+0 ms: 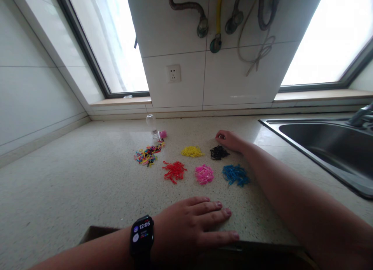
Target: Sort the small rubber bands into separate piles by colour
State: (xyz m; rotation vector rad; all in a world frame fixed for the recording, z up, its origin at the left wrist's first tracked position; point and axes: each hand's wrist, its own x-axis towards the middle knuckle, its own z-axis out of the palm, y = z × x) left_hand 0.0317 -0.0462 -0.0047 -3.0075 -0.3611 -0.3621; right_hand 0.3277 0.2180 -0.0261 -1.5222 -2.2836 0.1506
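My left hand (195,221) lies flat at the counter's front edge, fingers stretched out, holding nothing; a smartwatch (142,233) is on its wrist. My right hand (230,141) reaches out just behind the pile of black rubber bands (218,152). Its fingers are curled together, and anything between them is too small to make out. Nearby lie piles of yellow bands (191,151), red bands (174,171), pink bands (204,174) and blue bands (236,175). A mixed-colour heap of bands (146,155) spreads at the left, beside a clear bottle (151,124) and a pink cap (162,134).
A steel sink (329,141) with a faucet (361,115) is set into the counter (96,176) on the right. Behind stands a tiled wall with a socket (173,73), hoses and a yellow pipe (218,13). Windows flank it on both sides.
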